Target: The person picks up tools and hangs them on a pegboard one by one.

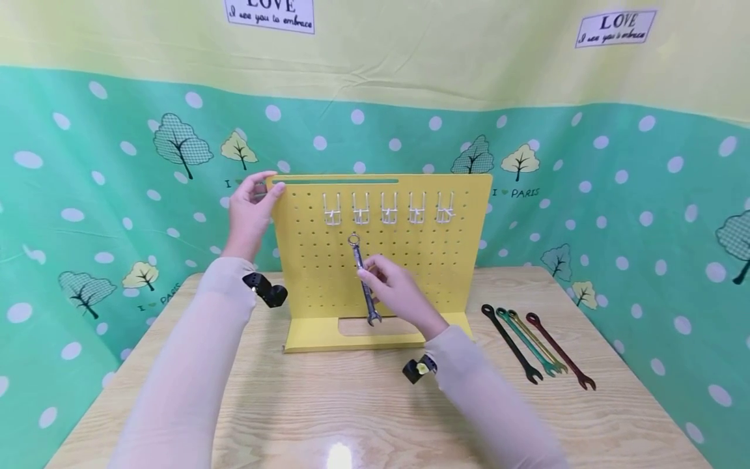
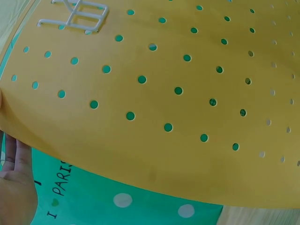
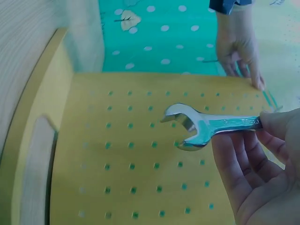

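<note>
A yellow pegboard (image 1: 316,283) stands upright on its base, with a row of white wire hooks (image 1: 389,212) across its upper part. My left hand (image 1: 246,218) grips the board's upper left corner, thumb on the front and fingers toward the back; the left wrist view shows only part of that hand (image 2: 18,187) at the edge. A silver combination wrench (image 1: 359,255) is pinched between the thumb and fingers of my right hand (image 1: 401,293), in front of the board and below the hooks. Its ring end points up, and the open end (image 3: 194,126) points down.
To the right of the board, on the wooden table (image 1: 305,404), lie a black wrench (image 1: 512,342), a green wrench (image 1: 527,342), a gold wrench (image 1: 536,339) and a dark red wrench (image 1: 559,350). A patterned curtain (image 1: 363,143) hangs behind and at both sides.
</note>
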The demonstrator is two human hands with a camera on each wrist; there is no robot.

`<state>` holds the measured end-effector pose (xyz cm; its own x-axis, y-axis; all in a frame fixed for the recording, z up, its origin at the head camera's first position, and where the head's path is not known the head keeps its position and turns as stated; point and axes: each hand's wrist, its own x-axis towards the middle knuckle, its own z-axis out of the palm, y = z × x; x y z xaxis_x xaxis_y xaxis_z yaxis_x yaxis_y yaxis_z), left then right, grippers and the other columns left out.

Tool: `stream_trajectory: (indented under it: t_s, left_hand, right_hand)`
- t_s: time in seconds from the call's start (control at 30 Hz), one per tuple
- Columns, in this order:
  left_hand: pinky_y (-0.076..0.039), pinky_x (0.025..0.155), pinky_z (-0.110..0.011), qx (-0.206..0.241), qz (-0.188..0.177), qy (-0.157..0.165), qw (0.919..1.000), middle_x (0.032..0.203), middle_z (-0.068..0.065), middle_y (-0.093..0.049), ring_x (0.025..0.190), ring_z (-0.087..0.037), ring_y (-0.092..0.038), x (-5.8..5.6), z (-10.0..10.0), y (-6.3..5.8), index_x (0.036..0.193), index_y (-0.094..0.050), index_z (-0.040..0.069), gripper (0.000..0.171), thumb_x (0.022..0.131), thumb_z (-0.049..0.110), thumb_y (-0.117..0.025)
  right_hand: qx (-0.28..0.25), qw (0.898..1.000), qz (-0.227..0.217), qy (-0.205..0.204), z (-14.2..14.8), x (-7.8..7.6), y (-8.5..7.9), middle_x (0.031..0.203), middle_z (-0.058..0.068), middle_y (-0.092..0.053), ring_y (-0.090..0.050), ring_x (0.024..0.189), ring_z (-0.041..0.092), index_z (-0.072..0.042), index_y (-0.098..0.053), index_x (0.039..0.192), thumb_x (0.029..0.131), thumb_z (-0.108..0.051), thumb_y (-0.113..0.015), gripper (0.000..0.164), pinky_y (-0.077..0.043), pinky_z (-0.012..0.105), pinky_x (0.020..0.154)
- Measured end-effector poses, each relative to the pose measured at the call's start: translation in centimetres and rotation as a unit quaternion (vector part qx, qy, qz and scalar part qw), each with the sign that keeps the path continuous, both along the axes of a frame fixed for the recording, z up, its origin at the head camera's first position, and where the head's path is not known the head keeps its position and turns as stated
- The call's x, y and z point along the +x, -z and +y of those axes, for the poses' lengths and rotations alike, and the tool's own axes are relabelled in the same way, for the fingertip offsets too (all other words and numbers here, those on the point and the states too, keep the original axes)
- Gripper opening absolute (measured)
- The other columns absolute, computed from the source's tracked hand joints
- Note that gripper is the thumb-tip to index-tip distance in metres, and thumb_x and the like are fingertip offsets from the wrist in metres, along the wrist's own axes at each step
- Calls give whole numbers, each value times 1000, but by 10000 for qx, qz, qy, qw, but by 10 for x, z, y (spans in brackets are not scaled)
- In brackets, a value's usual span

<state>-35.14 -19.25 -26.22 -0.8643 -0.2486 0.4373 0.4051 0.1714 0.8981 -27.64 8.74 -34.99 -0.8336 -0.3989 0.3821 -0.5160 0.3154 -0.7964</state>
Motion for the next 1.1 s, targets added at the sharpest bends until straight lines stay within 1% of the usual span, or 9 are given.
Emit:
stream_trajectory:
  t_s: [0.07, 0.1, 0.3, 0.5, 0.57, 0.7, 0.83, 0.93, 1.1]
  left_hand:
    - [-51, 73, -23, 18, -6, -11, 10000, 110, -1, -61, 96, -14, -58, -1, 0, 0, 130, -65, 22, 44, 90, 39, -73]
    - [-51, 72, -23, 24, -2, -12, 10000, 110, -1, -61, 96, -14, -58, -1, -1, 0, 130, -65, 22, 44, 90, 39, -73]
    - [-52, 72, -23, 50, -19, 28, 10000, 111, -1, -61, 96, -14, -58, -2, -1, 1, 128, -66, 25, 42, 90, 40, -74]
    - [-52, 71, -23, 49, -12, 8, 10000, 111, 0, -61, 96, -14, -57, -2, -1, 1, 129, -66, 25, 43, 89, 40, -74]
    - [-51, 73, -24, 40, 1, -5, 10000, 110, 0, -61, 97, -14, -57, -2, -1, 1, 128, -66, 25, 43, 89, 40, -74]
    - [-51, 78, -25, 41, 20, -30, 10000, 110, 0, -62, 97, -14, -58, -2, -1, 1, 127, -67, 25, 41, 89, 39, -74]
    - [-52, 76, -24, 60, 22, -32, 10000, 110, 0, -62, 96, -14, -58, -2, -1, 1, 127, -67, 26, 40, 89, 39, -74]
    - [-52, 74, -23, 74, 27, -24, 10000, 109, 0, -62, 96, -14, -59, -2, -1, 1, 126, -67, 26, 40, 89, 39, -74]
    - [-52, 74, -22, 80, 42, -6, 10000, 109, 0, -62, 95, -14, -59, -3, -2, 2, 126, -67, 25, 40, 89, 38, -75]
  right_hand:
    - [-112, 9999, 61, -41, -8, -2, -3, 87, 7, -59, -58, 74, 32, -11, -61, 113, 105, -32, -55, 23, -59, 33, 62]
    - [-178, 9998, 75, -77, -12, -3, -4, 87, 7, -59, -58, 74, 32, -12, -62, 113, 105, -33, -55, 23, -59, 33, 62]
    - [-430, 9987, 142, -226, -28, -10, -13, 90, 7, -60, -60, 80, 38, -6, -61, 117, 104, -34, -56, 31, -59, 35, 64]
    - [-560, 9982, 99, -181, -36, -16, -20, 88, 6, -59, -60, 74, 26, -9, -62, 114, 105, -32, -56, 25, -59, 46, 67]
    - [-609, 9980, 27, -162, -38, -18, -21, 88, 7, -59, -60, 74, 28, -9, -62, 113, 104, -31, -56, 24, -59, 48, 68]
    - [-639, 9978, -143, -120, -41, -23, -22, 85, 9, -58, -59, 79, 41, -10, -62, 112, 104, -30, -58, 22, -59, 53, 70]
    - [-644, 9974, -315, -72, -43, -28, -19, 84, 11, -57, -56, 83, 47, -10, -62, 111, 104, -29, -58, 20, -58, 54, 72]
    - [-656, 9970, -407, -2, -44, -31, -16, 86, 10, -59, -59, 84, 44, -11, -63, 110, 103, -29, -59, 19, -59, 53, 73]
    - [-640, 9966, -506, 143, -49, -35, -13, 94, 7, -64, -64, 88, 29, -10, -64, 111, 103, -31, -60, 23, -60, 45, 77]
